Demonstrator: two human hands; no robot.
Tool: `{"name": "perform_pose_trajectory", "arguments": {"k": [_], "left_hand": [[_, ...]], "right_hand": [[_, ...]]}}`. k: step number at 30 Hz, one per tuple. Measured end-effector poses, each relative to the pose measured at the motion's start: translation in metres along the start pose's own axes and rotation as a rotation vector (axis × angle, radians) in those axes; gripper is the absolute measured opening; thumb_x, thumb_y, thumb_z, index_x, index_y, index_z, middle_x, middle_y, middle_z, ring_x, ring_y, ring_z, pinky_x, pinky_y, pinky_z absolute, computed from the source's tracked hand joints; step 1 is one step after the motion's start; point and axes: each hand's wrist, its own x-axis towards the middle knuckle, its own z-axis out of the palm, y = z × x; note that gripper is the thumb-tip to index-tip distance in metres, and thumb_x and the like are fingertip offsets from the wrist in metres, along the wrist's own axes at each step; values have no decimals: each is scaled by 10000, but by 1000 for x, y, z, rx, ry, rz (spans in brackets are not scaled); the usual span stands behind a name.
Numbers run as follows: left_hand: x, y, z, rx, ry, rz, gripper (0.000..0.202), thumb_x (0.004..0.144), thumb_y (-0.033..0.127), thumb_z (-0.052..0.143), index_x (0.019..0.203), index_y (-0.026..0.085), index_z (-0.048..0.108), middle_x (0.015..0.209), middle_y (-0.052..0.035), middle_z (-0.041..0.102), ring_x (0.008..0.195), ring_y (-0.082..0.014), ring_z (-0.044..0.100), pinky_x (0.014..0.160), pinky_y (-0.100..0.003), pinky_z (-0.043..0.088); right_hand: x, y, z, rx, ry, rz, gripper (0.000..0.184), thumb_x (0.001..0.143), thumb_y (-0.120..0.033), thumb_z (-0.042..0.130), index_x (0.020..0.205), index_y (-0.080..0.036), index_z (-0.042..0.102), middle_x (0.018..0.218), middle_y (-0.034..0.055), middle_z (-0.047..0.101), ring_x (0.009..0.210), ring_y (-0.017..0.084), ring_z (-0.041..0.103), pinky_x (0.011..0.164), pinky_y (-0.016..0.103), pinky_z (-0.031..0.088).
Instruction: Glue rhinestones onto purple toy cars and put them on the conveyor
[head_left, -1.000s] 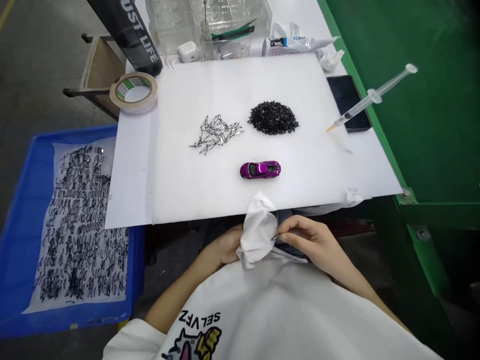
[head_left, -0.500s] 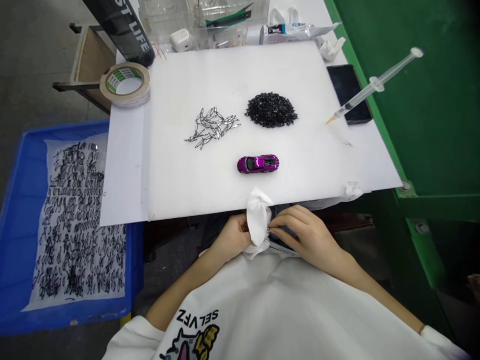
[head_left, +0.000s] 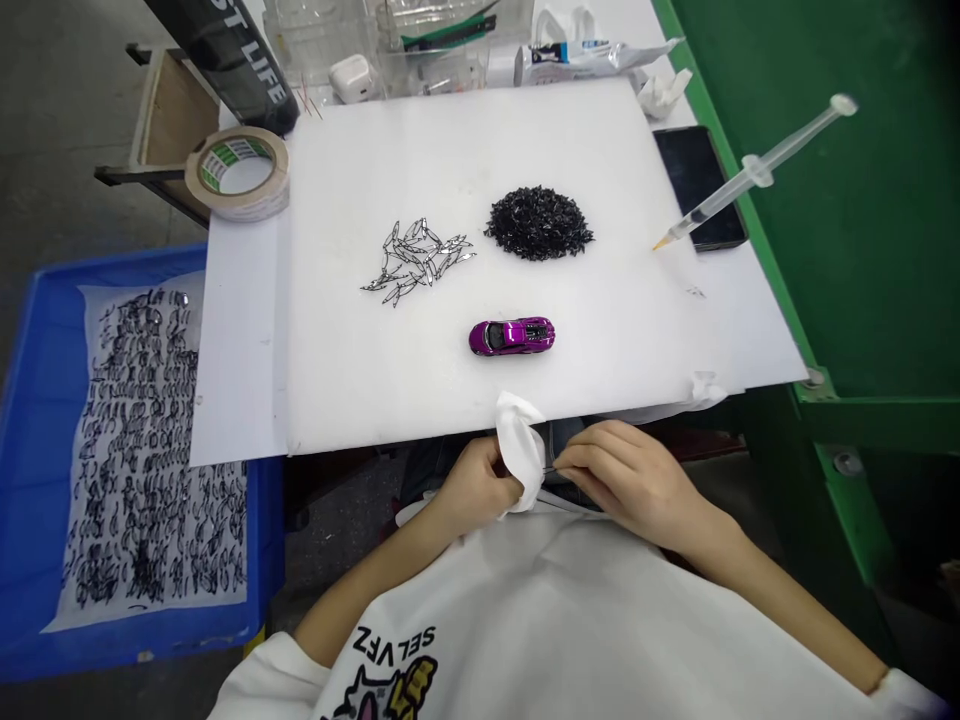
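on my feed a white table (head_left: 238, 380) carries a white board (head_left: 375, 370). on the board i see a heap of black pieces (head_left: 538, 224), a looser scatter of thin dark-edged slivers (head_left: 420, 262) to its left, and a purple toy car (head_left: 512, 337) nearer the front edge. beside the board, on the table, i make out a tape roll (head_left: 251, 206) at left and a dark phone (head_left: 688, 172) at right.

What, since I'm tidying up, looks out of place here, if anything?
The syringe slants across the phone, perhaps an awkward spot. The purple toy car seems odd: a toy near the pile of black pieces.
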Motion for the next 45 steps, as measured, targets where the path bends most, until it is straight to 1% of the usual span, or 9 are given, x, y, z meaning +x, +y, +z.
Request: {"name": "perform_pose_trajectory", "arguments": {"k": [3,6,8,12,14,17,27,35,45], "left_hand": [[-18,18,-15,262,-14,23,97,669,145,571,739,158,638,683,-12,647,643,-182,599,571,-241,443],[-41,47,-39,941,25,219,209,840,223,440,901,182,636,682,-20,647,596,-179,594,550,-254,420],[-46,67,-52,1089,59,379,240,891,257,392,925,209,625,715,1,663,612,-159,611,554,-241,425],[-16,95,-61,1176,353,646,296,826,225,534,1120,191,533,1054,-35,626,935,-199,597,785,-307,468],[5,100,-60,1235,352,677,394,790,140,543,1178,171,490,1137,-50,585,1036,-223,543,875,-352,442],[19,101,-56,1212,355,658,349,781,106,528,1123,170,512,1017,-27,626,945,-214,554,839,-350,451],[-2,93,-57,804,180,466,299,836,232,554,1120,222,458,1041,-2,642,963,-175,582,834,-326,447],[3,88,-39,620,445,794,67,811,154,589,866,192,584,831,33,648,769,-100,565,720,-226,461],[8,85,-36,601,529,801,102,782,117,626,823,204,591,765,51,637,715,-89,542,675,-220,458]], "right_hand": [[-8,4,-24,101,108,181,177,767,-65,583,891,-191,584,770,28,609,719,136,561,622,278,472],[-8,6,-39,223,298,303,257,731,-30,599,890,-231,605,763,11,588,687,138,557,573,291,446],[-1,6,-40,273,342,319,266,730,-26,598,881,-244,612,759,9,586,675,138,553,562,296,437],[27,7,-30,324,330,293,239,755,-42,592,873,-250,602,783,7,593,718,132,561,607,289,454],[40,8,-25,351,349,304,207,770,-61,587,860,-247,597,787,3,596,742,130,564,644,287,465],[52,11,-21,425,385,382,141,790,-109,585,839,-240,604,801,4,610,778,132,572,676,285,478],[65,19,-6,849,180,649,84,796,-277,613,829,-206,644,966,34,679,818,126,642,668,222,553],[67,19,-4,859,208,653,66,798,-266,613,830,-219,646,946,21,689,883,140,651,738,243,554],[67,19,-4,854,203,622,63,809,-253,602,850,-224,641,943,9,688,867,128,652,707,220,549]]}}
